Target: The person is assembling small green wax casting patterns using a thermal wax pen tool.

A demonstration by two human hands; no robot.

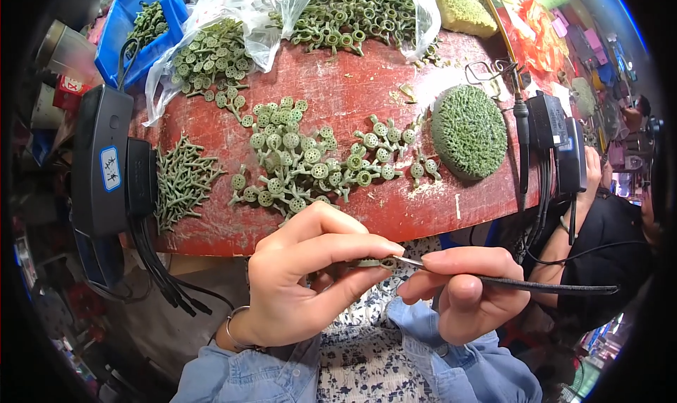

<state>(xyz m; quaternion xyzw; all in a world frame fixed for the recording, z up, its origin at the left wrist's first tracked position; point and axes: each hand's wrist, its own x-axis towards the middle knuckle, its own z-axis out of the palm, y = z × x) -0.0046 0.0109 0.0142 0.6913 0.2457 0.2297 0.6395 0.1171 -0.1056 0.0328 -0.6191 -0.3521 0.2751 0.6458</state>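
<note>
Nearest the camera, a small green piece (367,263) is pinched by the left hand (300,287), with its thumb and fingers almost closed. A thin tool (550,285) with a black handle is gripped by the right hand (486,290), and its fingers are curled close around it. The tool's shiny tip is held at the right end of the green piece, just past the near edge of the red table (395,223). On the table, many green pods (319,170) with little holes are spread in a loose heap. Thin green sticks (185,177) are piled to the left, and a round green block (469,131) is set to the right.
</note>
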